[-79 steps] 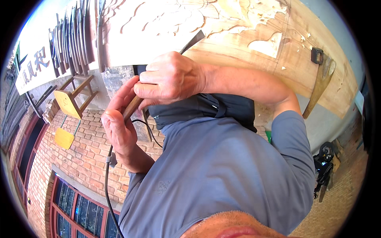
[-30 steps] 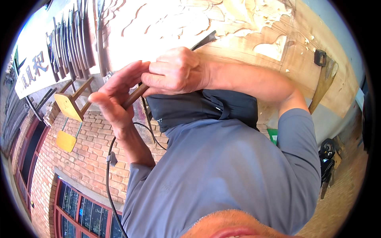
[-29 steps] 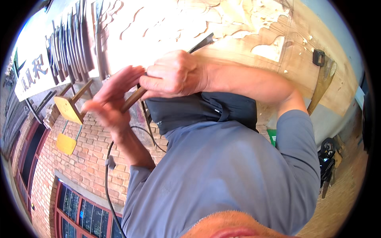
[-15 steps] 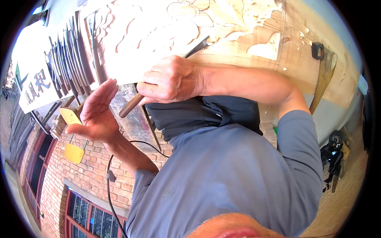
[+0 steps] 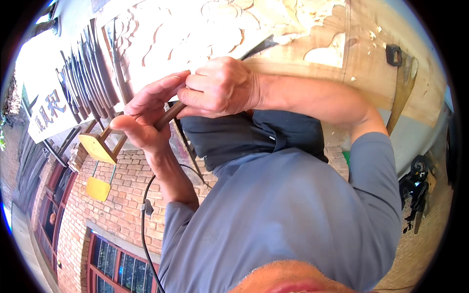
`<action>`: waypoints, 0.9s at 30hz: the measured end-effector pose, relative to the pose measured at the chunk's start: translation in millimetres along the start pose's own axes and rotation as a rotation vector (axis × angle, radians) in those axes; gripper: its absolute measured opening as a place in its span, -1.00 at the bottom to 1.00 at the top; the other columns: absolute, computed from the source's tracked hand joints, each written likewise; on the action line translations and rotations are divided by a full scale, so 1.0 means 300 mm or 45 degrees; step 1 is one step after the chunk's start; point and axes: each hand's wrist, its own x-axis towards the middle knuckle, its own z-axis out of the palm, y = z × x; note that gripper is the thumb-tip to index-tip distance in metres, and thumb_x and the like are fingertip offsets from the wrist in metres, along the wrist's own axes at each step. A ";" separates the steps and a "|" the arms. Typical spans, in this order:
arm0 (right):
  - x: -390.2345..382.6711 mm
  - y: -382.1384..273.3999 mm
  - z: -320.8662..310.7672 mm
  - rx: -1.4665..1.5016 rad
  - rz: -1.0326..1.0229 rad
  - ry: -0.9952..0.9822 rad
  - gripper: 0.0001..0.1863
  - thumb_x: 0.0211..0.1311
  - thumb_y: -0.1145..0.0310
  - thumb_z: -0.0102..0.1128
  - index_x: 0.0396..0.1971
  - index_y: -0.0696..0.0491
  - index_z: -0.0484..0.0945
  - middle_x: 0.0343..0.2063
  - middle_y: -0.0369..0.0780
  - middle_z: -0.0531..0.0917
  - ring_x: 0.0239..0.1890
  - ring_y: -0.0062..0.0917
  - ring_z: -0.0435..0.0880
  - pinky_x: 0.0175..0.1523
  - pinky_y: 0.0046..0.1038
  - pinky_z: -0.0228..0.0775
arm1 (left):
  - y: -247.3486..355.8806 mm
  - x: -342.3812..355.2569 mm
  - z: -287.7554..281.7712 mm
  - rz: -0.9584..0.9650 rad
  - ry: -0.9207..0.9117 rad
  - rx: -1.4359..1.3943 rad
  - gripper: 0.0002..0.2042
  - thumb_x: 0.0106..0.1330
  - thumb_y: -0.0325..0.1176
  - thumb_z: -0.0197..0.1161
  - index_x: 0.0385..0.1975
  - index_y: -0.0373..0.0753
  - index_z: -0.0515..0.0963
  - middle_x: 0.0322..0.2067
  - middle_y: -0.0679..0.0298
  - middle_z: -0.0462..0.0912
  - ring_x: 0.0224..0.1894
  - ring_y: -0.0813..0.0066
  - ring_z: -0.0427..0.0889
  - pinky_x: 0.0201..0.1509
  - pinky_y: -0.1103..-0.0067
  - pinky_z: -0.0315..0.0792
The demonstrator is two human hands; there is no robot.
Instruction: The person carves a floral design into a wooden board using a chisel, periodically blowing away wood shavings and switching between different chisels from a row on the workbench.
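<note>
My right hand (image 5: 220, 88) is closed round the handle of a wood carving chisel (image 5: 170, 115). The chisel slants up to the right, and its dark, flared blade reaches the carved wooden panel (image 5: 322, 61). At the other end, the butt of the wooden handle meets or lies very close to the palm of my left hand (image 5: 151, 107). That hand is open, its fingers stretched toward the right hand's knuckles and the thumb held apart. Raised scrolling shapes and pencil lines cover the panel; its left part is washed out by glare.
Left of my hands, several carving chisels (image 5: 90, 73) lie in a row. A wooden-handled brush-like tool (image 5: 404, 93) and a small black object (image 5: 393, 54) lie at the right, among wood shavings. A yellow chair (image 5: 97, 188) and a black cable (image 5: 143, 229) are at the lower left.
My left hand has moved right and up, bringing its palm to the chisel's butt. The right hand and chisel have shifted slightly right, the blade further along the panel.
</note>
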 end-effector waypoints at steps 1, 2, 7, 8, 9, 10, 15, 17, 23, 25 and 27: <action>0.006 -0.014 0.001 0.009 -0.008 0.004 -0.61 0.02 0.03 0.61 -0.43 -0.01 0.62 -0.59 -0.35 0.50 -0.57 -0.52 0.63 -0.51 -0.43 0.48 | 0.009 -0.001 -0.001 -0.048 -0.004 -0.007 0.31 0.24 0.78 -0.38 0.12 -0.65 0.62 0.07 -0.30 0.73 0.17 -0.08 0.76 0.35 0.17 0.62; 0.006 -0.030 0.005 -0.009 0.000 0.010 -0.62 0.03 0.03 0.60 -0.43 -0.01 0.63 -0.59 -0.35 0.50 -0.58 -0.52 0.62 -0.51 -0.43 0.47 | 0.016 0.001 -0.006 -0.049 -0.010 -0.002 0.31 0.24 0.78 -0.38 0.12 -0.65 0.62 0.07 -0.30 0.73 0.17 -0.08 0.76 0.35 0.17 0.62; 0.005 -0.039 0.018 0.048 -0.184 -0.030 -0.59 0.21 -0.01 0.46 -0.51 -0.01 0.50 -0.57 -0.31 0.57 -0.51 -0.48 0.70 -0.46 -0.39 0.56 | 0.123 -0.068 0.053 -0.350 0.013 0.138 0.38 0.14 0.83 -0.25 0.35 -0.64 0.45 0.24 -0.28 0.63 0.23 -0.03 0.72 0.43 0.16 0.53; -0.006 -0.057 0.005 0.091 -0.160 -0.111 -0.58 0.23 0.00 0.45 -0.51 -0.01 0.49 -0.57 -0.32 0.56 -0.49 -0.48 0.71 -0.46 -0.39 0.56 | 0.124 -0.111 0.056 -0.337 -0.066 0.176 0.38 0.20 0.83 -0.30 0.43 -0.64 0.35 0.35 -0.37 0.51 0.37 -0.07 0.61 0.48 0.21 0.45; -0.013 -0.068 0.018 0.100 -0.162 -0.099 -0.58 0.23 0.00 0.45 -0.51 -0.01 0.49 -0.57 -0.32 0.56 -0.49 -0.48 0.71 -0.46 -0.39 0.56 | 0.137 -0.167 0.074 -0.365 -0.025 0.204 0.40 0.18 0.83 -0.28 0.44 -0.66 0.33 0.36 -0.36 0.51 0.39 -0.07 0.58 0.51 0.22 0.42; -0.026 -0.079 0.039 0.203 -0.154 -0.100 -0.58 0.23 0.00 0.45 -0.52 -0.02 0.48 -0.57 -0.32 0.55 -0.50 -0.48 0.70 -0.47 -0.39 0.56 | 0.152 -0.221 0.093 -0.393 0.011 0.233 0.41 0.17 0.84 -0.25 0.45 -0.68 0.30 0.37 -0.34 0.50 0.42 -0.06 0.56 0.54 0.23 0.38; -0.089 -0.132 0.126 0.634 -0.109 -0.164 -0.58 0.23 0.00 0.47 -0.52 -0.04 0.47 -0.59 -0.33 0.55 -0.52 -0.45 0.68 -0.50 -0.37 0.53 | 0.213 -0.311 0.191 -0.506 0.178 0.195 0.39 0.19 0.80 -0.15 0.45 -0.69 0.29 0.37 -0.31 0.50 0.45 -0.04 0.53 0.56 0.25 0.38; -0.090 -0.137 0.127 0.717 -0.101 -0.180 -0.58 0.22 0.00 0.48 -0.53 -0.04 0.47 -0.59 -0.33 0.55 -0.52 -0.44 0.68 -0.51 -0.36 0.53 | 0.223 -0.321 0.199 -0.498 0.162 0.203 0.36 0.22 0.78 -0.12 0.45 -0.70 0.29 0.37 -0.31 0.50 0.46 -0.04 0.52 0.55 0.25 0.39; -0.076 -0.146 0.090 0.823 -0.077 -0.175 -0.58 0.21 0.00 0.50 -0.53 -0.05 0.48 -0.59 -0.33 0.56 -0.54 -0.41 0.68 -0.52 -0.35 0.52 | 0.236 -0.340 0.230 -0.419 0.153 0.207 0.33 0.24 0.75 -0.07 0.43 -0.70 0.31 0.35 -0.30 0.52 0.44 -0.03 0.54 0.53 0.26 0.43; -0.070 -0.136 0.087 0.822 -0.066 -0.165 -0.58 0.20 0.00 0.51 -0.53 -0.05 0.48 -0.59 -0.33 0.57 -0.54 -0.40 0.68 -0.53 -0.35 0.51 | 0.229 -0.335 0.229 -0.386 0.170 0.235 0.33 0.23 0.74 -0.04 0.42 -0.71 0.32 0.34 -0.29 0.53 0.43 -0.03 0.55 0.53 0.26 0.43; -0.059 -0.131 0.084 0.810 -0.069 -0.145 -0.58 0.19 0.00 0.51 -0.53 -0.06 0.48 -0.59 -0.34 0.57 -0.55 -0.40 0.68 -0.53 -0.35 0.51 | 0.229 -0.316 0.227 -0.421 0.163 0.271 0.30 0.24 0.71 0.02 0.40 -0.71 0.35 0.31 -0.27 0.57 0.39 0.00 0.60 0.51 0.25 0.45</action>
